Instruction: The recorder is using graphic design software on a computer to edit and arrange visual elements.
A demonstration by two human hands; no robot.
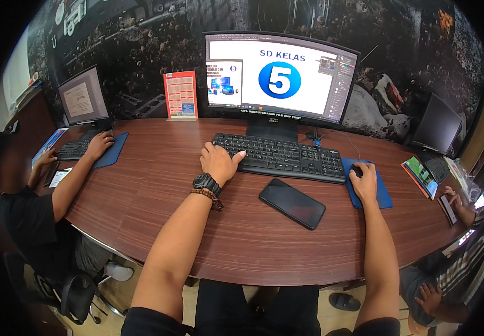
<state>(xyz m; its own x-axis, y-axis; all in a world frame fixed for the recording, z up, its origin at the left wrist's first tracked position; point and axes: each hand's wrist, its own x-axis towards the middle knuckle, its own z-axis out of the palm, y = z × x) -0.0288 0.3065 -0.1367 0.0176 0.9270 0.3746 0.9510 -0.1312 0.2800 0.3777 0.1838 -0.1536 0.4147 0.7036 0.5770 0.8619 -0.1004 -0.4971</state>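
My left hand point(218, 161), with a dark watch and beaded bracelets at the wrist, rests on the left end of a black keyboard point(287, 155). Its fingers are bent slightly over the keys and the thumb stretches out to the right. On a blue mouse pad point(383, 193), my right hand point(365, 183) is wrapped over a black computer mouse point(357, 171), which it mostly hides. Behind the keyboard stands a wide monitor point(309, 78) showing a design window with a blue circle and a smaller picture at the left. A dark smartphone point(292, 204) lies face up between my forearms.
A red desk calendar point(181, 95) stands left of the monitor on the brown table point(141, 190). At the far left, a person works at another screen point(82, 98) and keyboard point(74, 149). At the right are a dark monitor point(438, 124), booklets point(420, 175) and another person holding a phone point(447, 209).
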